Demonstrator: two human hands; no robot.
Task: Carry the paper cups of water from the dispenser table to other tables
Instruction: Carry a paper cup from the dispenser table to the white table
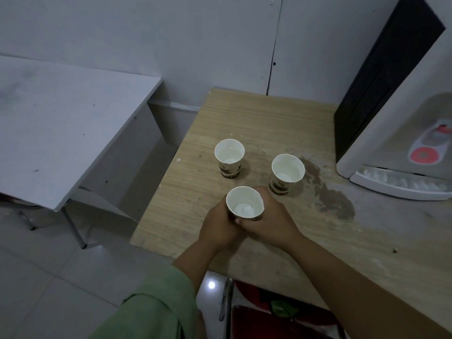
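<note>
Both hands, left hand (217,226) & right hand (271,221), wrapping near paper cup (245,204) w/ water, over wooden worktop (195,192); two other cups (229,155) (288,171) standing behind, dispenser (401,133) at right.

Three white paper cups with dark brown printed bands near their bases are sitting upright over the wooden dispenser table (244,113), each holding a little clear water. The nearest cup (245,203) is being clasped between the left hand (220,226) and the right hand (271,221), close to the table's front edge. The far-left cup (229,157) is standing free behind it, and the right cup (287,172) is standing just beside a dark wet patch.
</note>
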